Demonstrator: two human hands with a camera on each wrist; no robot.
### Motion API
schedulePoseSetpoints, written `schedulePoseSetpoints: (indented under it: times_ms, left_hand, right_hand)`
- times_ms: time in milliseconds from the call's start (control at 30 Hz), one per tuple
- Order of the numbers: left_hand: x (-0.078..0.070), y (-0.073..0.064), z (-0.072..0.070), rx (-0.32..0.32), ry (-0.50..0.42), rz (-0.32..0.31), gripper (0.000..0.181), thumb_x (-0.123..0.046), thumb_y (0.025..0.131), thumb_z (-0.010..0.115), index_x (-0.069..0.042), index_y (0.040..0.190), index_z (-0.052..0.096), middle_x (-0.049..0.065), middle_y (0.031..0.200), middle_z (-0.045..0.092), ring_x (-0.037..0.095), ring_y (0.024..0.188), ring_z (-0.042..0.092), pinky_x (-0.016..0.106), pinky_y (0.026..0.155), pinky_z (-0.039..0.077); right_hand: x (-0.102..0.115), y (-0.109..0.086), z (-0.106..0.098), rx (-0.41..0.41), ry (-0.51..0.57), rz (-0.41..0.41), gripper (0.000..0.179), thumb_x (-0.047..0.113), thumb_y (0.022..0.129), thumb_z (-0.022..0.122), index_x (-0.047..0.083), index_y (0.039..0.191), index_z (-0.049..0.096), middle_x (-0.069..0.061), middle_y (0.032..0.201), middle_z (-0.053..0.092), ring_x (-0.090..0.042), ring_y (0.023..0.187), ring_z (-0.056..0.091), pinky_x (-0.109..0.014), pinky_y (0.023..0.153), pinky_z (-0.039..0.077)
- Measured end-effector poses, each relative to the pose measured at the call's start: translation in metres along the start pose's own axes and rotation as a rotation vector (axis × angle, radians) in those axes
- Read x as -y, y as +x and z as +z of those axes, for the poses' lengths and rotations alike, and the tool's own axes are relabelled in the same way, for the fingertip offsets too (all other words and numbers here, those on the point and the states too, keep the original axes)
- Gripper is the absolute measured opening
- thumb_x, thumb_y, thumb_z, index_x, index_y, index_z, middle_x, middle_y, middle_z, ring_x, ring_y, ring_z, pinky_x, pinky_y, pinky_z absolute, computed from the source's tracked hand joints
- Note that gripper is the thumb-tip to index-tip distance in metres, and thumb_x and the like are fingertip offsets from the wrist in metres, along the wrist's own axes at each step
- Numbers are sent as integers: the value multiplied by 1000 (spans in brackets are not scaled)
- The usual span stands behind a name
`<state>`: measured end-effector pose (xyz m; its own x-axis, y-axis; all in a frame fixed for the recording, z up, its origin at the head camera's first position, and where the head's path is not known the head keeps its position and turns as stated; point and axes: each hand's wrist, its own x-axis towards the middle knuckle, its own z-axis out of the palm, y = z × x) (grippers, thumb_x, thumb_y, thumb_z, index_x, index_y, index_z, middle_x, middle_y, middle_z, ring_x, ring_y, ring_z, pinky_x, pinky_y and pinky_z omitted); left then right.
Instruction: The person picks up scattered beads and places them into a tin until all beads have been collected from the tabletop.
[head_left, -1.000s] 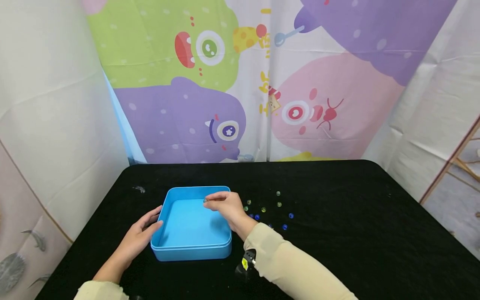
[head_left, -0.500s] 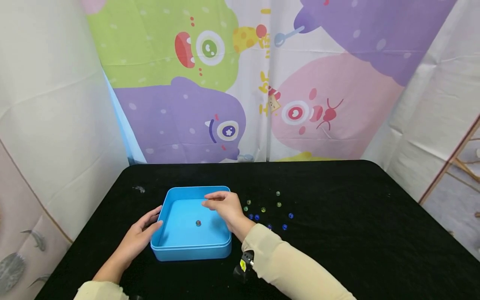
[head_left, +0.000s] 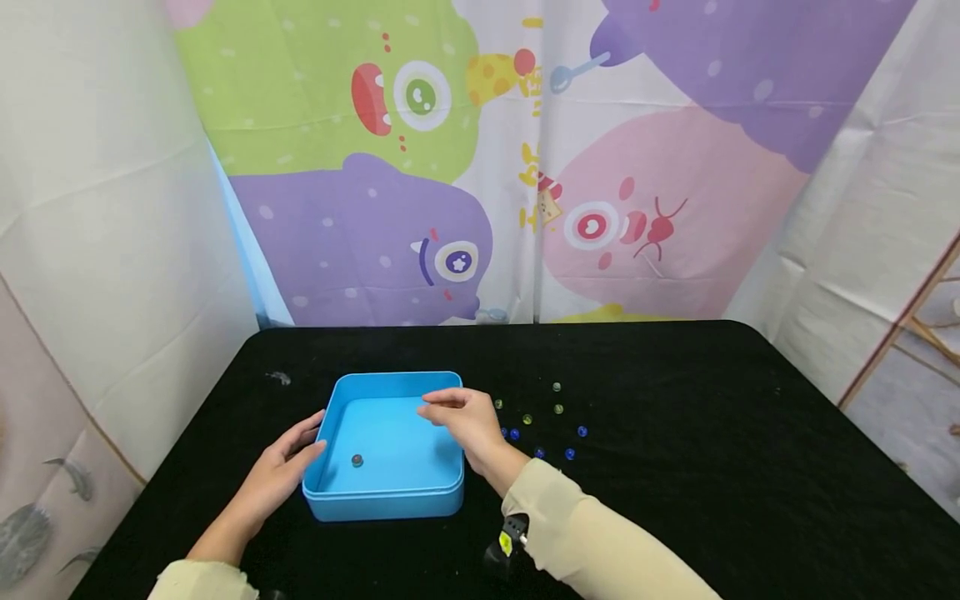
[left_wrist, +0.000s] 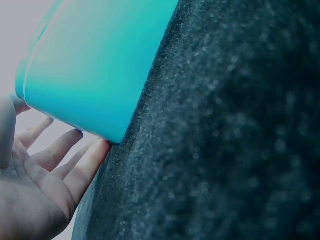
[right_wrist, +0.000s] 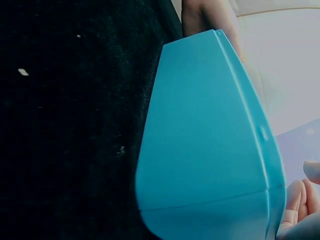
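A light blue open box point(head_left: 382, 507) stands on the black cloth, with one dark marble point(head_left: 357, 460) on its floor toward the front left. My left hand point(head_left: 279, 471) rests against the box's left side, thumb at the rim. In the left wrist view its fingers point(left_wrist: 92, 162) are extended, their tips touching the outer wall. Over the box's right rim hovers my right hand point(head_left: 468, 429), thumb and index finger apart with nothing between them. The right wrist view shows the box's outer wall point(right_wrist: 205, 130), with the right hand's fingertips just past the rim.
Right of the box lie several loose glass marbles: yellow-green ones such as this marble point(head_left: 527, 419) and blue ones such as this marble point(head_left: 582, 432). The right hand partly covers that group. A cartoon-printed curtain point(head_left: 375, 242) hangs behind the black table point(head_left: 675, 500).
The dark marble left my right fingertips, dropped into the box and rolled to the front left. My right hand has drawn slightly right. The left hand stays in place.
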<state>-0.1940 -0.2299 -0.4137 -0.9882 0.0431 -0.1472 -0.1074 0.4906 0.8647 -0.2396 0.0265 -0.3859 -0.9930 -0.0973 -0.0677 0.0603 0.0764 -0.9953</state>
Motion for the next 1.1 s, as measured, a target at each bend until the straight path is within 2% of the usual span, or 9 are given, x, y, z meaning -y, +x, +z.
schedulePoseSetpoints:
  times_ms: [200,433,567,700,900,1100]
  left_hand:
    - [-1,0,0,2,0,-1,64,-40,97,43,-11,149,19,27,142,28,46,123,36,55,90,44]
    - [-1,0,1,8,3,-6,63,-40,98,42,-12,149,19,26,144,26,47,126,32,59,93,38]
    - [-1,0,1,5,5,-3,63,-40,98,42,-12,149,19,26,145,26,47,127,30,61,94,35]
    - [-1,1,1,8,13,2,63,-40,98,42,-12,149,19,26,144,26,47,127,30,62,94,36]
    - [-1,2,1,16,7,8,60,-37,98,42,-12,148,20,27,143,28,47,126,32,60,93,38]
    - [0,1,1,13,12,18,62,-40,98,42,-12,149,19,26,144,26,48,126,32,61,93,37]
  right_hand:
    - [-1,-7,-9,16,-6,26,22,17,82,72,6,101,69,-4,89,65,-20,85,63,-41,83,50]
    - [-5,-14,-21,27,30,-1,26,15,83,71,1,105,68,-5,91,67,-21,84,62,-41,84,49]
    - [-9,-17,-28,28,41,4,25,14,83,69,2,105,67,-5,93,66,-18,84,62,-38,83,50]
    - [-13,-18,-35,33,43,14,25,15,83,70,3,105,67,-6,95,65,-17,86,62,-39,85,49]
    - [-17,-20,-50,18,10,20,29,16,81,71,2,105,67,-5,96,65,-21,86,61,-43,85,48]
    - [-22,-24,-64,-9,-11,0,30,15,82,70,-1,107,65,-6,98,65,-30,92,61,-42,84,49]
